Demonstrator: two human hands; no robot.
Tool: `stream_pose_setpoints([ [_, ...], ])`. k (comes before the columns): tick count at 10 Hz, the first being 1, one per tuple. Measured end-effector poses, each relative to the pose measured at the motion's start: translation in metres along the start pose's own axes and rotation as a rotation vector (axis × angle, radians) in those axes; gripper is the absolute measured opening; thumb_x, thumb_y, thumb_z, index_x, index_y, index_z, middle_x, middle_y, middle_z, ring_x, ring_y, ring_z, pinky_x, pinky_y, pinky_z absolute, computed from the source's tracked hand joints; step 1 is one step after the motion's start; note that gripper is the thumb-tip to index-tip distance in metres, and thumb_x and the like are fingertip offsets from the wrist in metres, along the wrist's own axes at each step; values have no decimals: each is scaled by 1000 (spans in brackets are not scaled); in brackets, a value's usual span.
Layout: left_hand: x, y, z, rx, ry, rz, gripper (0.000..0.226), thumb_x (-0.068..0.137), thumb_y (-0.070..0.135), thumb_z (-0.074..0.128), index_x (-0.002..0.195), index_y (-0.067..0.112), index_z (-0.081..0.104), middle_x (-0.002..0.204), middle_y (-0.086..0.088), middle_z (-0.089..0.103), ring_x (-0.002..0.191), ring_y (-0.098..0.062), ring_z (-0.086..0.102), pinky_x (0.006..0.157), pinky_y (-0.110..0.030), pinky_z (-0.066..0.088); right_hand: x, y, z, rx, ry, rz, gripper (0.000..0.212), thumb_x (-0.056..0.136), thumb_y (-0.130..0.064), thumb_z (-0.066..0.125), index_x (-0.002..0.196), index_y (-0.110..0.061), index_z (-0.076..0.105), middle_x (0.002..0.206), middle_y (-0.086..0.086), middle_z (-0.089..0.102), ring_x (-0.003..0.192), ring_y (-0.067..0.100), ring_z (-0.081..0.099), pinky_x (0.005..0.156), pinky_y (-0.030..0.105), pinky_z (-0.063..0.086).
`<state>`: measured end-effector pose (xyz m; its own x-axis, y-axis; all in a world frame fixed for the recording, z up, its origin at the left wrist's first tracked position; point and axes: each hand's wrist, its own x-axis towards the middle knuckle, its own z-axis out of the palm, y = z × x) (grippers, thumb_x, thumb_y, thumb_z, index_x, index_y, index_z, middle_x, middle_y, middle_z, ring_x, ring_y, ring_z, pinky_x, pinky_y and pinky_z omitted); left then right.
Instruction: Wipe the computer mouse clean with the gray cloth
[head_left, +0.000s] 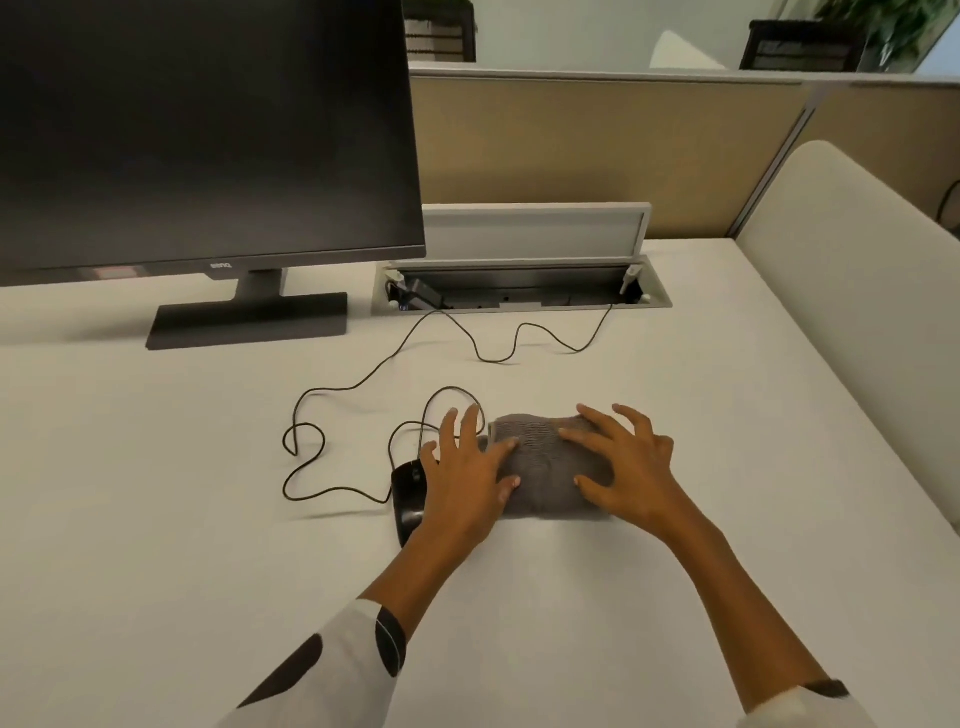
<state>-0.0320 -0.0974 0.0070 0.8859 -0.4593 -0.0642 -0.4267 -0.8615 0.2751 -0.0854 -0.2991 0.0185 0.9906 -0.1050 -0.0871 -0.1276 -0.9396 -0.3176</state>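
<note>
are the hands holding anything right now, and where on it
Nothing is gripped. Both hands lie spread on the folded gray cloth: left hand on its left end, right hand on its right. The mouse is untouched.

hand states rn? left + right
Left hand: open, fingers spread, resting on the gray cloth.
Right hand: open, fingers spread, pressing on the cloth.

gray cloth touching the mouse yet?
Cannot tell. In the head view the left hand covers the stretch between the gray cloth and the mouse, hiding any contact or gap.
</note>
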Motion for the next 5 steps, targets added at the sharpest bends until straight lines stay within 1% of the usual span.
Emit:
stream_pose_setpoints([
  [1,0,-6,3,42,-63,-18,53,91,53,39,141,41,25,158,-9,-3,143,-34,-13,112,-56,6,2,3,8,-4,-15,18,57,79,-37,57,133,-43,40,155,-13,21,143,23,2,106,48,15],
  [2,0,-13,6,124,-100,-9,56,91,59,29,143,44,12,157,-11,-12,140,-35,-23,111,-60,-3,5,6,19,14,-57,46,56,84,-39,48,137,-45,32,157,-14,14,145,22,-6,107,49,12],
  [3,-3,-17,6,171,-103,-16,59,90,62,24,143,44,6,156,-12,-16,138,-36,-27,109,-61,-8,5,4,21,28,-92,50,56,85,-40,43,138,-46,28,158,-14,11,145,24,-8,108,51,11],
  [4,-3,-19,5,221,-66,-1,62,90,63,24,144,42,5,155,-14,-17,137,-36,-29,107,-62,-14,7,5,18,-35,-124,22,56,88,-38,43,140,-45,25,158,-10,9,145,27,-7,110,53,11],
  [5,-2,-17,-1,253,-9,25,65,89,62,27,145,38,4,155,-14,-18,137,-37,-29,106,-62,-15,4,-3,1,55,-102,23,57,88,-33,50,140,-41,29,159,-5,11,146,27,-1,111,54,12],
])
